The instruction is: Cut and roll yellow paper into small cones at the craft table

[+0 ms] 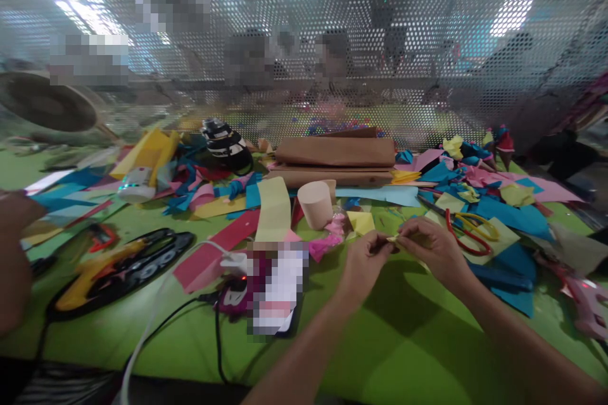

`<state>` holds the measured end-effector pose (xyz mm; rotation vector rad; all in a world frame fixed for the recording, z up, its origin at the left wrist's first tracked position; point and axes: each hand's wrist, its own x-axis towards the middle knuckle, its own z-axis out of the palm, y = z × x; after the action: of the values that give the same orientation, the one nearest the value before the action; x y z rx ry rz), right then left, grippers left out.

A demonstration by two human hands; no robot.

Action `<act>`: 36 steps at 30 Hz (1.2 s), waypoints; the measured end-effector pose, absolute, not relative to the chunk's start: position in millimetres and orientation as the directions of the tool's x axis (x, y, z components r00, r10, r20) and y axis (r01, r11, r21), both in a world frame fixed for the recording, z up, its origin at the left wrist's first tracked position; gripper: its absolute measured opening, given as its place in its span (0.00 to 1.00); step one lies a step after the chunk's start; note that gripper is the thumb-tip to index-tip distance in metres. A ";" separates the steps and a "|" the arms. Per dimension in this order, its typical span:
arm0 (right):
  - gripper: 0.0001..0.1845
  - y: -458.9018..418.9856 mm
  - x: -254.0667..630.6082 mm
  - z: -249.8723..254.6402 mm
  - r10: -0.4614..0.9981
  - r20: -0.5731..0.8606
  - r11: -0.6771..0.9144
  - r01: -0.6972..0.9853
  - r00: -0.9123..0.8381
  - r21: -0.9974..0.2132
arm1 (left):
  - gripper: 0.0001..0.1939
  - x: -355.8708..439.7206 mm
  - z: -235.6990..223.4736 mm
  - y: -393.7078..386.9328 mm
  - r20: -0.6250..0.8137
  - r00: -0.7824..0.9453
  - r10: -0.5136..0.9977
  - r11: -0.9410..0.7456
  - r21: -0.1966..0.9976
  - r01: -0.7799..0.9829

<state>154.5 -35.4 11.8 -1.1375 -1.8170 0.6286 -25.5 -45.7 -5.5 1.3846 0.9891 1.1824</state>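
Both hands meet over the green table, right of the middle, pinching a small piece of yellow paper (393,239). My left hand (365,264) has its thumb and fingers closed on the paper's left end. Opposite it, my right hand (430,247) grips the other end between fingertips; the fingers partly hide the paper. Just behind my left hand lie a yellow paper square (361,223) and a crumpled pink paper strip (330,237). A pale paper roll (316,204) stands beyond them. To the right of my right hand rest red-and-yellow-handled scissors (468,237) on paper scraps.
A pink glue gun (582,304) lies at far right. On the left are a phone (285,291), a power strip (236,294) with cables, and a yellow-and-black tool (118,269). Brown folded paper (335,152) sits before a perforated screen (403,101). Another person's arm (14,259) enters at left.
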 end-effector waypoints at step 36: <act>0.07 -37.7 152.0 14.2 0.820 0.511 0.548 0.610 -0.256 -0.573 | 0.08 -25.7 -6.3 -48.9 0.198 0.143 0.970 -0.217 0.967 0.135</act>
<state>152.0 -37.7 14.2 -1.1549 -1.9745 0.3300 -25.7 -48.9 -6.3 1.5345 1.1132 1.1877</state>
